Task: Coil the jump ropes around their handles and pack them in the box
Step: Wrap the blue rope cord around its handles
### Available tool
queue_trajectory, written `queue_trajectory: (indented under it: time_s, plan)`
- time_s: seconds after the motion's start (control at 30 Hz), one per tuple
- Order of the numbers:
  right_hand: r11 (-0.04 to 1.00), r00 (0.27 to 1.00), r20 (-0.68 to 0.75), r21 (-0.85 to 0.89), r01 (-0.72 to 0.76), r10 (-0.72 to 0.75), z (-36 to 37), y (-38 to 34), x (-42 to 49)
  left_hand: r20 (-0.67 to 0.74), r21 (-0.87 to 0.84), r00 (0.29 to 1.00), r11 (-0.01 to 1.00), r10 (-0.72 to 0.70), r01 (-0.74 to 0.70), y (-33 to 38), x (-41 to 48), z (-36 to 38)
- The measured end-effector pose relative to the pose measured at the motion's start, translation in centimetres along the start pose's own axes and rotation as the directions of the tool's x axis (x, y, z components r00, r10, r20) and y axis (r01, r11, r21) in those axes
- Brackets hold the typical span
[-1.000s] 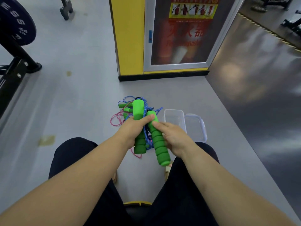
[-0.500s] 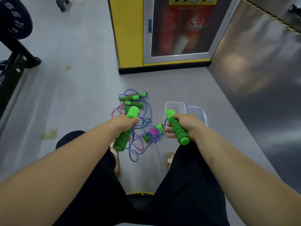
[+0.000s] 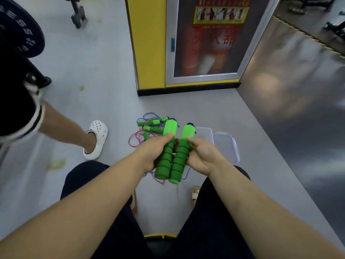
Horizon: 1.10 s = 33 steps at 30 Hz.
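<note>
I sit above the floor with both hands raised over my knees. My left hand point(image 3: 152, 154) grips one green foam handle point(image 3: 166, 152) of a jump rope. My right hand point(image 3: 202, 156) holds the other green handle point(image 3: 180, 156), and the two handles stand side by side, nearly touching. Their blue rope hangs below them. On the floor beyond lies a tangle of other jump ropes point(image 3: 149, 128) with small green handles and blue and pink cords. A clear plastic box point(image 3: 205, 133) with its lid point(image 3: 226, 146) open beside it lies to the right.
Another person's leg in a white clog point(image 3: 97, 139) stands on the floor at the left. A black weight plate point(image 3: 20, 32) and rack are at far left. A yellow pillar with a fire-extinguisher cabinet point(image 3: 186, 43) rises ahead. Grey floor surrounds the ropes.
My hands were apart with one handle each; now they have come together so the handles stand side by side. A person's leg in a white clog has stepped into view at left.
</note>
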State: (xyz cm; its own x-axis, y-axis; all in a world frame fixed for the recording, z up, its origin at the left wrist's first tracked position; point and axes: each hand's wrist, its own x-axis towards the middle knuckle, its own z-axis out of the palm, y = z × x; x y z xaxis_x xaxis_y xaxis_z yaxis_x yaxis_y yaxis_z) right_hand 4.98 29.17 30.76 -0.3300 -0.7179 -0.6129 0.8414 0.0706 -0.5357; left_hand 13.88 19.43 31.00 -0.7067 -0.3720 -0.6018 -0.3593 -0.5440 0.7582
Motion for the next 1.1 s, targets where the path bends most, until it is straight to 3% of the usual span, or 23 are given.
queue_trajectory:
  time_s: [0.23,0.4,0.63,0.93,1.0,1.1]
  plan:
    - [0.998,0.998,0.032,-0.024,0.061,-0.060,-0.8,1.6,0.2,-0.033,0.204,0.997,0.977,0.070,-0.062,-1.8,-0.3,-0.7]
    - [0.995,0.993,0.058,-0.002,0.103,-0.103,-1.1,2.3,0.0,-0.022,0.429,0.980,0.888,0.196,-0.168,-2.3,-0.7,-0.7]
    - [0.998,0.998,0.047,-0.049,0.034,-0.032,-1.8,2.3,-0.4,0.030,0.581,0.949,0.767,0.314,-0.273,-3.4,-1.0,-0.5]
    - [0.990,0.993,0.098,-0.129,-0.049,0.062,-2.3,2.0,-0.8,0.106,0.709,0.937,0.635,0.333,-0.307,-3.2,-1.1,-0.6]
    - [0.995,0.993,0.110,-0.098,-0.030,0.041,-2.2,2.1,-0.7,0.071,0.626,0.950,0.728,0.304,-0.279,-3.5,-1.1,-0.5]
    - [0.999,0.994,0.106,-0.041,0.004,0.001,-2.1,2.4,-0.3,0.075,0.356,0.996,0.932,0.042,-0.066,-3.5,-1.4,-0.3]
